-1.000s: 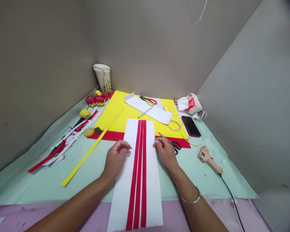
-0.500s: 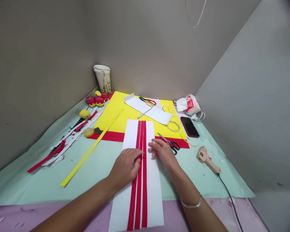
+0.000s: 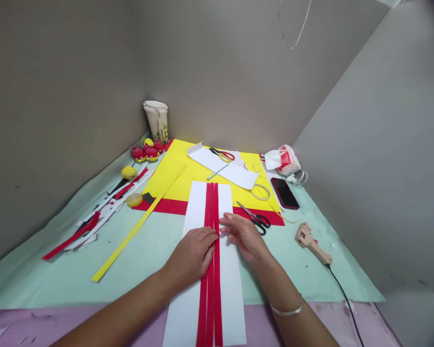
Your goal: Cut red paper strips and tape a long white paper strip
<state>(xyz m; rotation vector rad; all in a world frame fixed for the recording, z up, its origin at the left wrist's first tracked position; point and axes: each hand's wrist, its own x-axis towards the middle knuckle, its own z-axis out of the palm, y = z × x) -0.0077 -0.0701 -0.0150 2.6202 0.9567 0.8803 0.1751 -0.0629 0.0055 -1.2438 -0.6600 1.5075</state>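
Observation:
A long sheet of white paper (image 3: 231, 289) lies lengthwise in front of me, overhanging the near table edge. Three red strips (image 3: 210, 289) run side by side along its middle, with only thin white gaps between them. My left hand (image 3: 193, 250) rests on the strips with its fingers stretched across them. My right hand (image 3: 242, 233) hovers at the sheet's right side, fingers apart, its tips close to the rightmost strip. Behind that hand, black-handled scissors (image 3: 260, 221) lie half open.
Yellow card (image 3: 173, 178) lies over red card, carrying a white offcut, more scissors (image 3: 227, 156) and a tape ring (image 3: 260, 193). To the right are a phone (image 3: 285, 193) and a corded glue gun (image 3: 313, 243). Left are a yellow strip (image 3: 130, 238) and paper scraps (image 3: 90, 229).
The red strips have drawn closer together, and their white gaps are narrower. My left hand has shifted slightly; my right hand remains beside the sheet. The view has tilted slightly.

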